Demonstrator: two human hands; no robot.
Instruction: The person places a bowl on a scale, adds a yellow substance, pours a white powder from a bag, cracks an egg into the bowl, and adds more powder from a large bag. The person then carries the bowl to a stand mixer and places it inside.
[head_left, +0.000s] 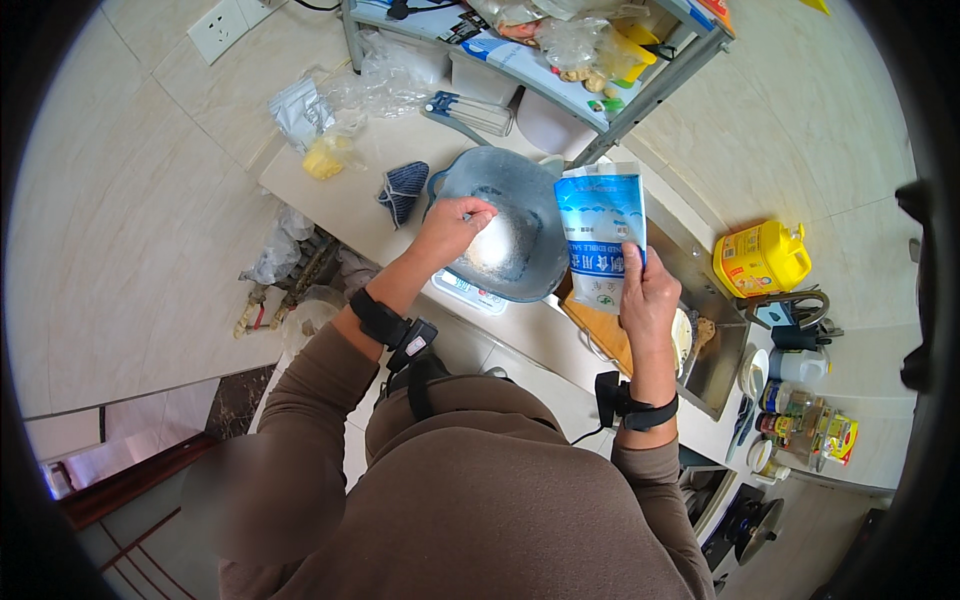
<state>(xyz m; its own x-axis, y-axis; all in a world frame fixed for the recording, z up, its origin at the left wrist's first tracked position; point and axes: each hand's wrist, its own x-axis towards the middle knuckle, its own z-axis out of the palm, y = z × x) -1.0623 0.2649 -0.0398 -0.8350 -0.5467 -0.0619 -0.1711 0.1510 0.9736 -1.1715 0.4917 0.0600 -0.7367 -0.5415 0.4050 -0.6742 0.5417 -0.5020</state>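
My left hand is over a blue-grey translucent plastic basin, its thumb and fingertips pinched together; whether something lies between them cannot be told. White powder lies in the basin. The basin rests on a white digital kitchen scale, whose front edge shows. My right hand grips the lower part of a blue and white bag of edible salt, held up beside the basin's right side. A dark blue striped cloth lies to the left of the basin.
A wooden cutting board lies between basin and steel sink. A metal shelf rack stands behind. A yellow jug is beyond the sink, with jars nearer. Plastic bags and a silver pouch lie at the back left.
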